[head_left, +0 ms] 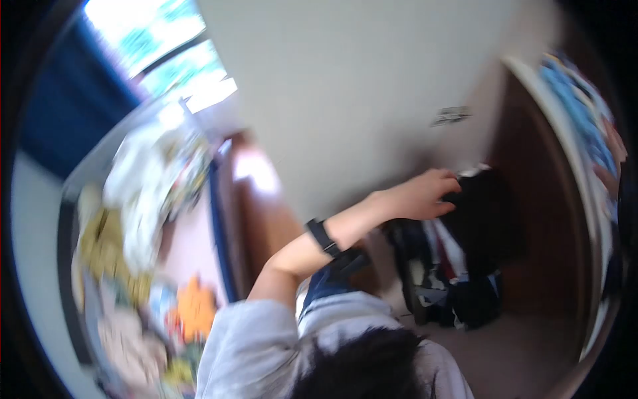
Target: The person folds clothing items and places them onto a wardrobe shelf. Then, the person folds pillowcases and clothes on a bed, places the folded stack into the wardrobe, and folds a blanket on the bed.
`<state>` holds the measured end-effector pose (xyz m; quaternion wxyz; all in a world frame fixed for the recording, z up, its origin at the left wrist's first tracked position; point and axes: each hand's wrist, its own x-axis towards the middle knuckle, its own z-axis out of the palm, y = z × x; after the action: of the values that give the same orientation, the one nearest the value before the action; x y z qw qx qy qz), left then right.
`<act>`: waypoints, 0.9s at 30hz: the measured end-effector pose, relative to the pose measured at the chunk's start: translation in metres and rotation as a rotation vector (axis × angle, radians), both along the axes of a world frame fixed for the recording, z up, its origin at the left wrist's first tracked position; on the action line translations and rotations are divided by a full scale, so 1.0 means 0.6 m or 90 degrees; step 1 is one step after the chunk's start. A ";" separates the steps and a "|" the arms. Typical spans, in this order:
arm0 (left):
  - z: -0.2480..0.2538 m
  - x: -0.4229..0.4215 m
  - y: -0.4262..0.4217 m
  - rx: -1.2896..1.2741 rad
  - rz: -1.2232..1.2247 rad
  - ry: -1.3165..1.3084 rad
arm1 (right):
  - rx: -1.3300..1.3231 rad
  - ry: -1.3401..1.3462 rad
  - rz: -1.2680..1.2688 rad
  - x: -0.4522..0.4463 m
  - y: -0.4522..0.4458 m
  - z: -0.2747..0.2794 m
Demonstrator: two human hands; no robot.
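Note:
My left hand [428, 194] reaches across the middle, a black band [323, 238] around the forearm. Its fingers are closed at the upper edge of a black garment [492, 213], which hangs down in front of dark brown wood. Blur hides the exact hold. At the far right edge, my right hand [613, 149] shows only in part. Thumb and fingers lie around a light blue garment [575, 100], beside other clothes there. The rest of that hand is cut off by the edge of the view.
Left, a bed or low platform with a dark blue edge [221, 233] bears white cloth [136, 179], an olive garment [109, 249] and an orange piece [196, 309]. A dark wooden panel [541, 219] stands right. Dark bags or clothes [468, 302] lie low beside it.

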<state>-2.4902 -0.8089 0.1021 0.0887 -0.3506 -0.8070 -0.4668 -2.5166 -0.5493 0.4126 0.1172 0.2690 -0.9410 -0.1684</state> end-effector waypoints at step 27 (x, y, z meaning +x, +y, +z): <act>-0.249 0.771 -0.509 0.344 0.641 -0.714 | 0.331 -0.542 0.582 0.388 -0.726 -0.264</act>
<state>-2.0275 -1.1145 -0.0472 -0.0485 0.3763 -0.6516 -0.6569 -2.2839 -0.9846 0.2543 -0.2731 0.7021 -0.6257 -0.2024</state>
